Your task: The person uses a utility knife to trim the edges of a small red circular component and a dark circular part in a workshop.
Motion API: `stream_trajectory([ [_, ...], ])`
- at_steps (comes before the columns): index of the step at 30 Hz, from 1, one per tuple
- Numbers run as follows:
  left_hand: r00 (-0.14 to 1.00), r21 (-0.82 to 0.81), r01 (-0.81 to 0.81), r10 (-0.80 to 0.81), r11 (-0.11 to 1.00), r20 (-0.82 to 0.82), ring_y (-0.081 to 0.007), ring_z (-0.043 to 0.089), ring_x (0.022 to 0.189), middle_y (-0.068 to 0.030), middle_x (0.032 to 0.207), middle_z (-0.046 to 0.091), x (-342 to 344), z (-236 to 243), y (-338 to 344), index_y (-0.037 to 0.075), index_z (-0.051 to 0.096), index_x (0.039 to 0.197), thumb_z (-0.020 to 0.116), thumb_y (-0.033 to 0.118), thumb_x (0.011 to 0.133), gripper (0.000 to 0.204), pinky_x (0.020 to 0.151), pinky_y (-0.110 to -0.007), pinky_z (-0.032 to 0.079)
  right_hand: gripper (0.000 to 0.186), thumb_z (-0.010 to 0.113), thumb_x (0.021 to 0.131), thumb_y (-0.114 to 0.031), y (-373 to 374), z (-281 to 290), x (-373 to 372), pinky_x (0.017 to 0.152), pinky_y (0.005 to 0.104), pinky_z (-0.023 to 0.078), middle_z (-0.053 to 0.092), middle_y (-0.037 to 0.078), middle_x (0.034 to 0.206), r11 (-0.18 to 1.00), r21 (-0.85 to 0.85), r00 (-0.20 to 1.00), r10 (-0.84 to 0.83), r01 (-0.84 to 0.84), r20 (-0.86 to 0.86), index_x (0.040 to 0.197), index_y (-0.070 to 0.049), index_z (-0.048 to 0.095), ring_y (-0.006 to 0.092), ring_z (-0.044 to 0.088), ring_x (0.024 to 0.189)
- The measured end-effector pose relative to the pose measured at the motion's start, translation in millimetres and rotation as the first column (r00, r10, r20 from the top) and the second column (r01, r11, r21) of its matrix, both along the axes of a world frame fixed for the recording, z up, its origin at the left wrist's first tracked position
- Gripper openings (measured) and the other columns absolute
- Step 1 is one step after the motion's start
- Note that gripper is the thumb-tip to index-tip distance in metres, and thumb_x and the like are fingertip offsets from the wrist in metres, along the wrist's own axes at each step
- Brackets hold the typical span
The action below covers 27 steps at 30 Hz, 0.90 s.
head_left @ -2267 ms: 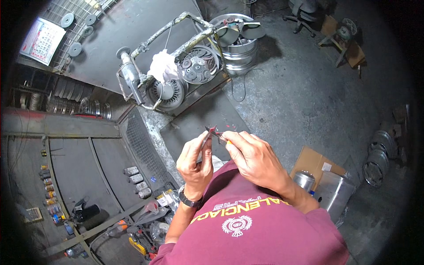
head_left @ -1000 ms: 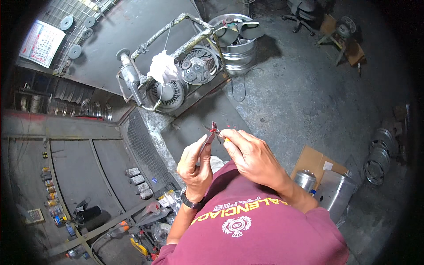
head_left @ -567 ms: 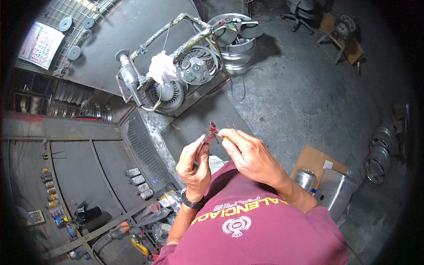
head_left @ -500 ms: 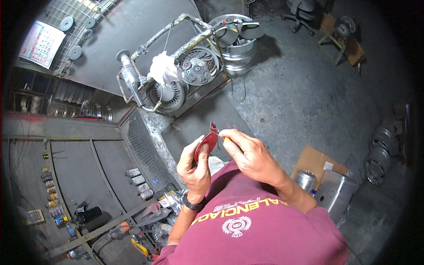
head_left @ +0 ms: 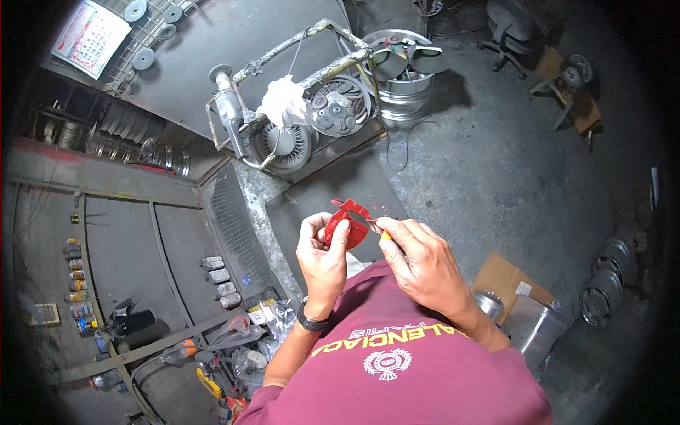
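My left hand (head_left: 324,249) pinches a red sanding disc (head_left: 340,230) between thumb and fingers, in front of my chest. A curved strip (head_left: 352,206) stands off the disc's far edge, with a dark gap between it and the rest. My right hand (head_left: 418,258) is closed on a small knife (head_left: 386,235) with a yellow handle. Its metal end lies against the disc's right side, where the red strip hangs; the fingers hide most of the handle. Small red scraps (head_left: 383,210) lie on the floor mat beyond.
Ahead stands a pipe frame (head_left: 312,39) with a white cloth (head_left: 285,103), an angle grinder (head_left: 230,113) and wheels holding worn discs (head_left: 340,106). Stacked rims (head_left: 400,92) are beside it. A cardboard box (head_left: 506,280) and metal cylinders (head_left: 528,319) stand at right; spray cans (head_left: 221,280) at left.
The disc has turned to show more of its red face, and the strip has separated further along its edge. My right hand has moved slightly right and down with the knife.
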<state>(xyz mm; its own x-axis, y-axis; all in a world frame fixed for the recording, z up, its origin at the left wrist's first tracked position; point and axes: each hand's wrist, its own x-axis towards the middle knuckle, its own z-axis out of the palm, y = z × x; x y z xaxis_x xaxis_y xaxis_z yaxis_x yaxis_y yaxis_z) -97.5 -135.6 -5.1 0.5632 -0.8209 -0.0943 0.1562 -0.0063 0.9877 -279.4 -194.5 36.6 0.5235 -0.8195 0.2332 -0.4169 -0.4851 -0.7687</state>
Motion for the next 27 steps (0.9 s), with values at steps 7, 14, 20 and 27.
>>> stream_trajectory([
  [7,0.97,-0.057,0.025,-0.011,0.998,0.242,-0.01,0.07,0.106,-0.0066,0.117,0.076,-9,10,-2,-0.003,0.067,0.13,0.072,0.001,0.105,0.025,0.094,-0.027,0.058,0.031,0.069,0.103,-0.018,0,3,-1,0.085,0.0488,0.057,0.07,0.012,0.104,1.0,-0.015,0.998,0.002,-0.003,-0.06,0.131,-0.008,0.067,0.0358,0.068,0.093],
  [14,0.923,-0.027,0.053,-0.038,0.998,0.382,-0.0104,0.071,0.104,-0.0064,0.115,0.076,-8,14,-1,-0.002,0.07,0.129,0.072,0.0,0.105,0.024,0.092,-0.027,0.058,0.03,0.067,0.103,-0.017,-1,4,0,0.085,0.0485,0.057,0.07,0.013,0.104,1.0,-0.012,0.998,0.002,-0.003,-0.066,0.132,-0.007,0.067,0.0359,0.069,0.093],
  [20,0.869,-0.026,0.084,-0.06,0.996,0.491,-0.011,0.072,0.099,-0.0083,0.111,0.078,-6,9,2,-0.003,0.071,0.126,0.071,-0.005,0.104,0.023,0.088,-0.028,0.059,0.03,0.066,0.105,-0.018,-1,1,2,0.084,0.0499,0.057,0.071,0.014,0.105,1.0,0.01,0.999,-0.002,0.003,-0.054,0.132,-0.007,0.066,0.0377,0.069,0.092],
  [27,0.873,-0.054,0.113,-0.073,0.992,0.483,-0.0127,0.073,0.106,-0.0091,0.115,0.078,-5,3,3,-0.003,0.069,0.127,0.07,-0.005,0.105,0.023,0.093,-0.028,0.059,0.027,0.065,0.105,-0.015,-7,-2,10,0.083,0.0516,0.056,0.07,0.016,0.105,0.997,0.074,0.999,0.022,-0.025,0.041,0.131,-0.006,0.065,0.0409,0.069,0.091],
])
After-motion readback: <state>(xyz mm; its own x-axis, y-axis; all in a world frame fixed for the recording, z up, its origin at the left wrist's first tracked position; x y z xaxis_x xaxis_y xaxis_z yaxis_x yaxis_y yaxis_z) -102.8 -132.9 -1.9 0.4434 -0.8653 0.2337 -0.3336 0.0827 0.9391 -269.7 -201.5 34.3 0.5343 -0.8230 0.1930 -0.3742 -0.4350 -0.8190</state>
